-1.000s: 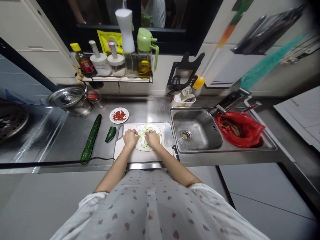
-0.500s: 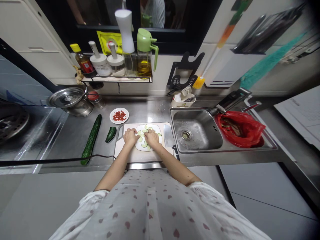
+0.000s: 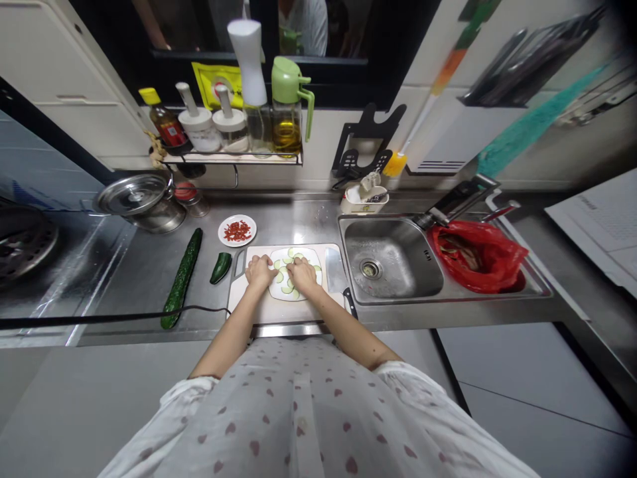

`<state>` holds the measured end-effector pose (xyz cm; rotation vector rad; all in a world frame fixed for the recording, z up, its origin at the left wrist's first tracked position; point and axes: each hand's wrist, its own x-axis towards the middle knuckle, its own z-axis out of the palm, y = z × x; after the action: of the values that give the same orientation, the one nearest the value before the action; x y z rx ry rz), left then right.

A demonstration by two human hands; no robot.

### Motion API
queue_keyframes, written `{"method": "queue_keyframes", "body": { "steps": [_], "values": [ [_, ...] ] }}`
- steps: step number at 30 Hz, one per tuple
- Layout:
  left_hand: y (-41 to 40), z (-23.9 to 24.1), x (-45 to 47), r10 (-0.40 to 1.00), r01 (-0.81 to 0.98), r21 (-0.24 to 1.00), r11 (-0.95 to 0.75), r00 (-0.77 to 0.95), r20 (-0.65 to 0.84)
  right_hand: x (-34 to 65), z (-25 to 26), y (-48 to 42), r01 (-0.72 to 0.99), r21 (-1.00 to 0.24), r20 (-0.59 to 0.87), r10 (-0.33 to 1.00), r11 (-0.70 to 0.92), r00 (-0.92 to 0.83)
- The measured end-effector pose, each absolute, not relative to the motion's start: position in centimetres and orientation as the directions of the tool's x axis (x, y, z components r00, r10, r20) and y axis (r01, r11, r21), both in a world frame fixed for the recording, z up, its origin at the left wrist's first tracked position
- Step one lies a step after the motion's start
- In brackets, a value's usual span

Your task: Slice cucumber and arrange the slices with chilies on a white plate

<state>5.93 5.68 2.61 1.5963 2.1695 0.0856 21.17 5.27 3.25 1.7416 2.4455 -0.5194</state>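
A white plate (image 3: 308,291) with pale green cucumber slices (image 3: 287,289) spread over it lies on the cutting board (image 3: 263,311). My left hand (image 3: 259,272) is at the plate's left rim, fingers bent and thumb over the edge. Over the plate's middle, my right hand (image 3: 302,273) has its fingertips pinched together at a cucumber slice, mostly hidden by the fingers. A cleaver (image 3: 335,267) rests along the board's right side, its black handle pointing toward me. Left of the board are a short cucumber piece (image 3: 220,267) and a long whole cucumber (image 3: 182,279).
A small plate of chopped red pieces (image 3: 237,231) stands behind the board. The sink (image 3: 393,259) is to the right, with a red plastic bag (image 3: 480,259) beyond it. A black cable (image 3: 124,318) crosses the counter at left. Bottles and jars fill a wall rack (image 3: 233,158).
Almost nothing differs. Both hands stay at the plate in nearly the same pose, and the view has shifted only very slightly.
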Motion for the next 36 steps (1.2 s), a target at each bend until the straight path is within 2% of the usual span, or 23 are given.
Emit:
{"method": "queue_keyframes", "body": {
  "steps": [8, 13, 24, 36],
  "values": [
    [5.7, 2.6, 5.9, 0.917, 0.887, 0.309, 0.343, -0.246, -0.314, 21.4, 3.5, 5.2, 0.934, -0.238, -0.248, 0.913, 0.266, -0.323],
    [5.6, 2.4, 5.6, 0.916, 0.866, 0.361, 0.346, -0.228, -0.329, 22.0, 3.6, 5.2, 0.939, -0.261, -0.206, 0.937, 0.225, -0.282],
    [5.3, 2.5, 5.7, 0.952, 0.903, 0.342, 0.26, -0.181, -0.246, 21.4, 3.5, 5.1, 0.935, -0.232, -0.262, 0.909, 0.267, -0.325],
    [4.8, 2.6, 5.3, 0.962, 0.908, 0.345, 0.239, -0.175, -0.208, 19.8, 3.0, 4.6, 0.877, -0.25, -0.216, 0.859, 0.411, -0.464]
  ]
}}
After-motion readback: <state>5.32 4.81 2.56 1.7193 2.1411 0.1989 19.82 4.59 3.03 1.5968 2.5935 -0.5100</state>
